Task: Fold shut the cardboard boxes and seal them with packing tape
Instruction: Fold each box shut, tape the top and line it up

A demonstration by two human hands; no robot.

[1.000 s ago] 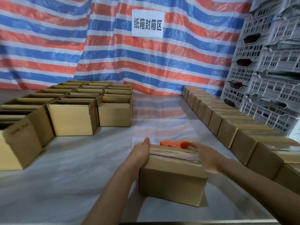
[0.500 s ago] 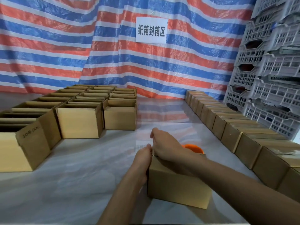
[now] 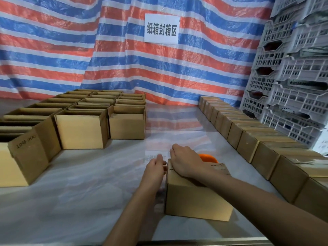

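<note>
R hand (image 3: 184,162) had crossed over to the L edge of the box (image 3: 195,201) top. Its fingers were curled there; couldn't tell if they pinched tape. L hand (image 3: 156,167) sat right beside it, fingers together, tips pressing the box's L end. Orange tape dispenser (image 3: 208,158) lay just behind the R wrist. Prob. the tape end was being rubbed down, so the seal was nearly done. A sec earlier the hands flanked the box, R hand on the R side.

A glossy, pale marbled tabletop (image 3: 88,192) spreads beneath and to the left of the left hand (image 3: 155,168). Far beyond the right hand (image 3: 184,161) hangs a red, white and blue striped tarpaulin (image 3: 71,50) bearing a white paper sign (image 3: 161,29) printed 纸箱封箱区. Grey perforated plastic crates (image 3: 292,86) stand stacked well to that hand's right.
</note>
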